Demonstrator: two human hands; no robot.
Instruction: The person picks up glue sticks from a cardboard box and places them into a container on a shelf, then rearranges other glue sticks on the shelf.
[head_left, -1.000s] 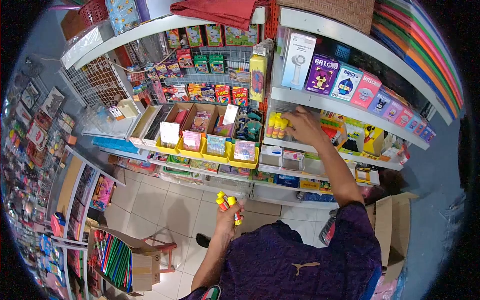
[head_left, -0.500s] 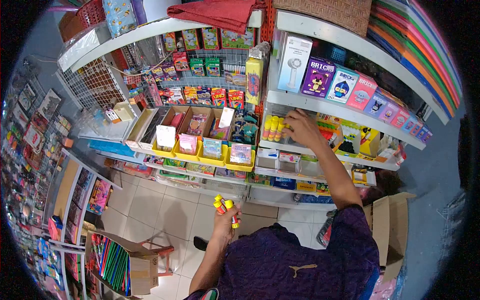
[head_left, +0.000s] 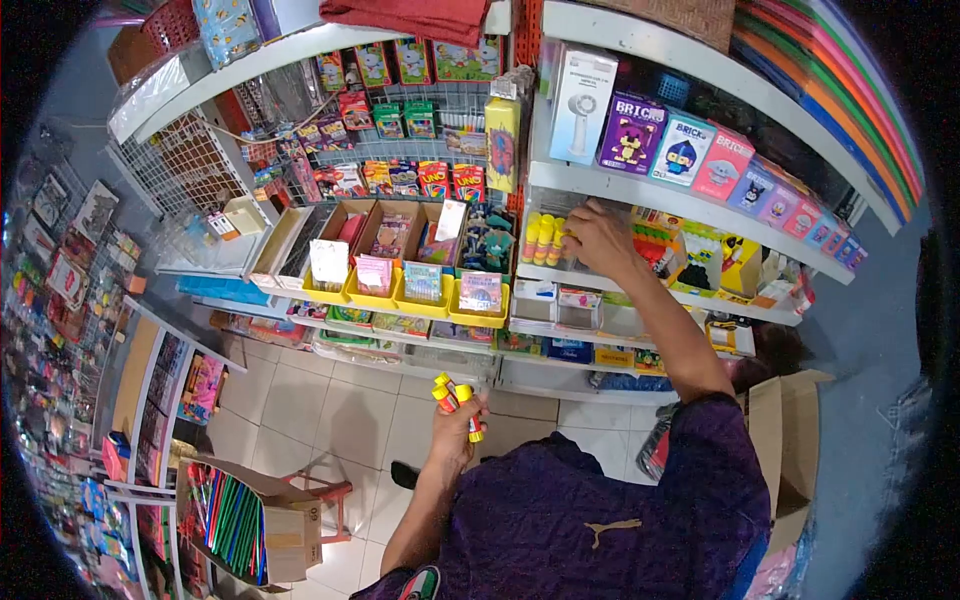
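Note:
My left hand (head_left: 453,437) is closed around a few glue sticks (head_left: 474,428) with yellow caps and red-and-yellow bodies, held low above the tiled floor, away from the shelves. Up at the right shelf, my right hand (head_left: 602,243) reaches into a clear compartment. Its fingers are curled at the right side of a small upright group of similar glue sticks (head_left: 541,240), closed on the rightmost one. The palm faces away, so part of that grip is hidden.
Brick toy boxes (head_left: 634,135) line the shelf just above my right hand. Yellow bins (head_left: 425,310) with packets stand to the left. Below are white trays (head_left: 578,309). A cardboard box of pens (head_left: 287,540) sits at lower left, and an open carton (head_left: 795,430) at right.
The view has shifted slightly. My left hand sits a little higher with its glue sticks. My right hand stays at the glue sticks on the shelf, its fingers slightly shifted.

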